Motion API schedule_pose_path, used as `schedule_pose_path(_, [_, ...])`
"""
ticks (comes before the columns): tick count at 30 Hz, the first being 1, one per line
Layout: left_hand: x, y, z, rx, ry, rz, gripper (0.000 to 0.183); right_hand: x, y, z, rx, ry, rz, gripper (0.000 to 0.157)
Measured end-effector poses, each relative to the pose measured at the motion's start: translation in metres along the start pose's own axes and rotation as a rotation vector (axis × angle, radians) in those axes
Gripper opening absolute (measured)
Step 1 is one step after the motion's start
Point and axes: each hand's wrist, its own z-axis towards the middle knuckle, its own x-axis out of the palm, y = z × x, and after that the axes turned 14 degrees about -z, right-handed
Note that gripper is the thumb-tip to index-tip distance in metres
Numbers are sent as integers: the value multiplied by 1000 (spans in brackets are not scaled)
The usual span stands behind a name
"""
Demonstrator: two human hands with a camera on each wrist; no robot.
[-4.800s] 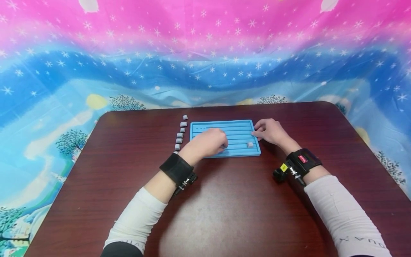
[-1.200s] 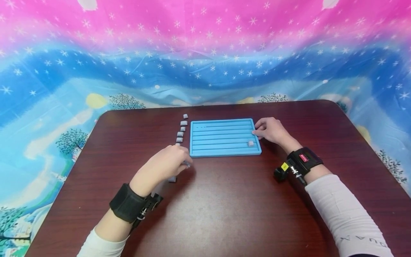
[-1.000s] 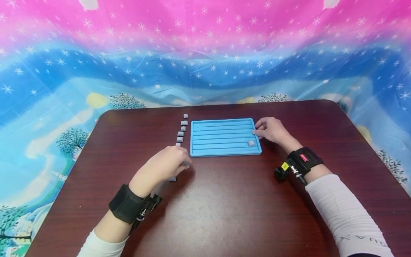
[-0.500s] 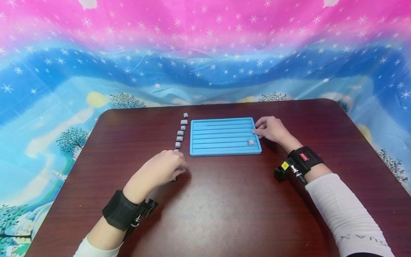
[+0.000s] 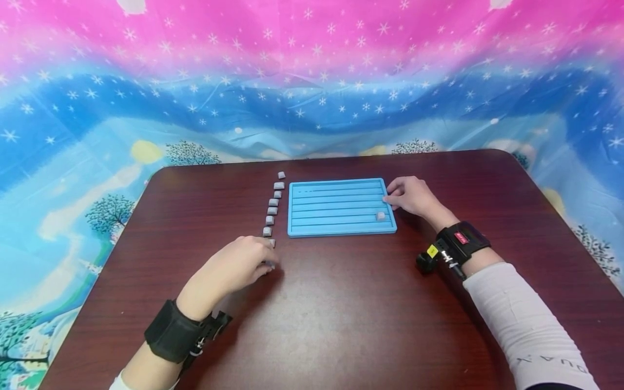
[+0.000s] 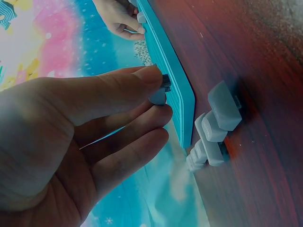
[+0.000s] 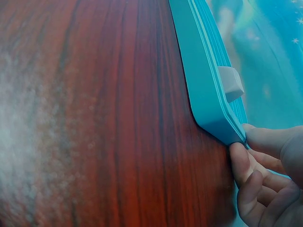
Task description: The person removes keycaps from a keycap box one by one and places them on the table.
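Note:
Pinched between the thumb and fingertips of my left hand (image 5: 239, 264) is a small grey keycap (image 6: 158, 97), its dark underside showing in the left wrist view. That hand is over the near end of a row of grey keycaps (image 5: 273, 202) left of the tray, covering part of the row. My right hand (image 5: 411, 196) holds the right edge of the light blue ridged tray (image 5: 336, 234), thumb on the rim and fingers against the outer side. One pale keycap (image 7: 230, 83) sits in the tray near its right end.
A dark reddish wooden table (image 5: 341, 314) carries everything. Behind it hangs a pink and blue snowflake cloth (image 5: 312, 81). Each wrist wears a black strap (image 5: 173, 330) with a small camera.
My left hand has gone from over the tray to the keycap row, then drawn nearer along it, uncovering more keycaps. The right hand has stayed at the tray's edge.

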Motion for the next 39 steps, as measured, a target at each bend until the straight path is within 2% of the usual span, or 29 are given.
schedule_pose_path(5, [1,1,-3,17,-5,8,13,0,-1,0,-4,-4,-9,32])
schedule_pose_path(19, [5,3,-18,9,23,-26,16,0,-1,-1,-15,1,-5,33])
schedule_pose_path(29, [9,3,-25,-63,45,-37,18,1,0,1,0,-5,-4,32])
schedule_pose_path(39, [12,5,-27,-60,59,-40,17,2,-2,2,9,-10,-2,31])
